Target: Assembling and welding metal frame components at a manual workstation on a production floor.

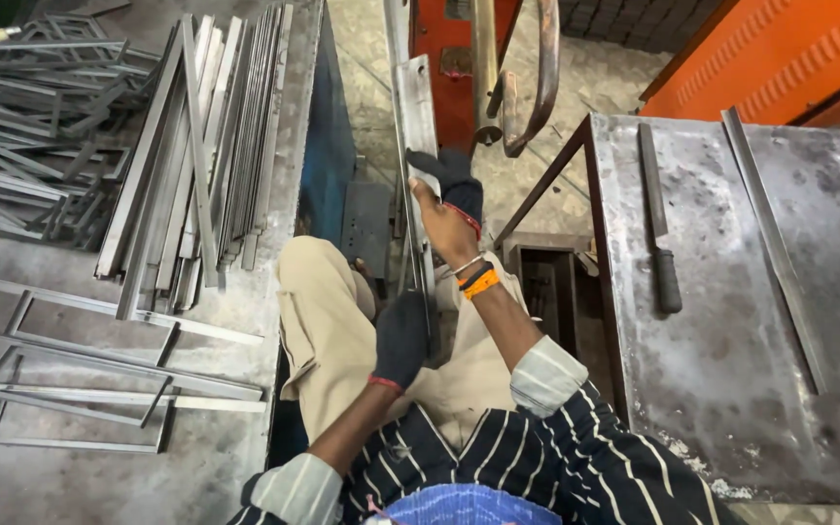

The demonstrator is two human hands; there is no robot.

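A long narrow steel strip (418, 107) runs from the top of the view down toward my lap. My right hand (447, 219), with a black glove over its fingers and orange and black bands at the wrist, grips the strip at its middle. My left hand (401, 340), in a black glove, holds the strip's near end above my beige trousers (328, 321). Both arms wear striped sleeves.
On the left steel table (235, 457) lie a stack of steel strips (196, 156), a heap of bent pieces (31, 126) and rectangular welded frames (89, 389). On the right table (731, 389) lie a file (661, 233) and a flat bar (775, 243). Orange machinery (780, 49) stands behind.
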